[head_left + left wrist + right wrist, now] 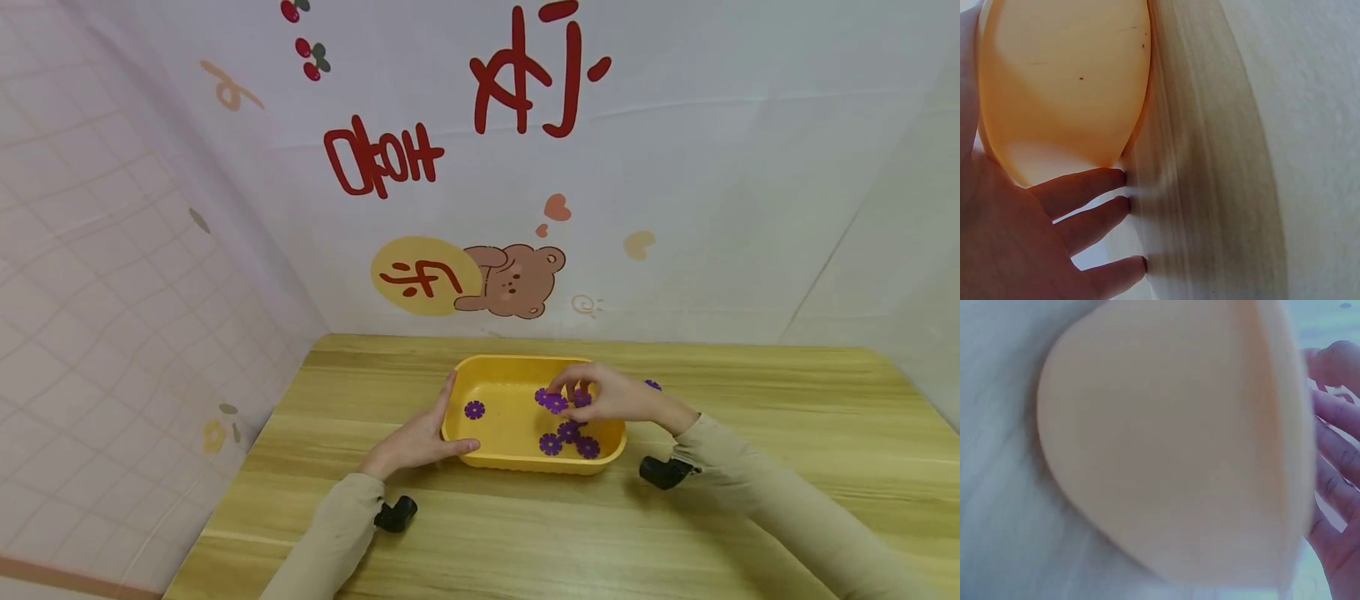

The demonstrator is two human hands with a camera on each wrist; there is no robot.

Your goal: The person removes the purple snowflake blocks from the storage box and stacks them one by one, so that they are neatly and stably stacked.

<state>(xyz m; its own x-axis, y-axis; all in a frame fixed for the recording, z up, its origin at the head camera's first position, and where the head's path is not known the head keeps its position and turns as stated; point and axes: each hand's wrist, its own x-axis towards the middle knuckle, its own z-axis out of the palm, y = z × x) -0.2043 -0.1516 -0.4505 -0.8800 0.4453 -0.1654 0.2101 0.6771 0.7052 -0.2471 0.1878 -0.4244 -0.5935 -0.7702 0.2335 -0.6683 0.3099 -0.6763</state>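
A yellow plastic basin [510, 463] sits on the wooden table with several purple snowflake-shaped discs inside. My left hand [412, 435] rests at the basin's left end, its thumb over the near rim. In the left wrist view, its straight, spread fingers [1085, 190] reach down beside the basin's outer wall to the tabletop. Over the basin's right half, my right hand [611, 393] pinches a purple disc [557, 404] between thumb and fingertips. Below it lies a cluster of discs [588, 447]; a lone disc [474, 410] is near the left end. The basin wall [1166, 444] partly hides my right hand in the right wrist view.
Another purple disc [652, 385] lies on the table [780, 400] beyond the basin's right end, partly behind the right hand. A white printed cloth [697, 208] stands behind the table, and a grid-patterned one [97, 275] at the left.
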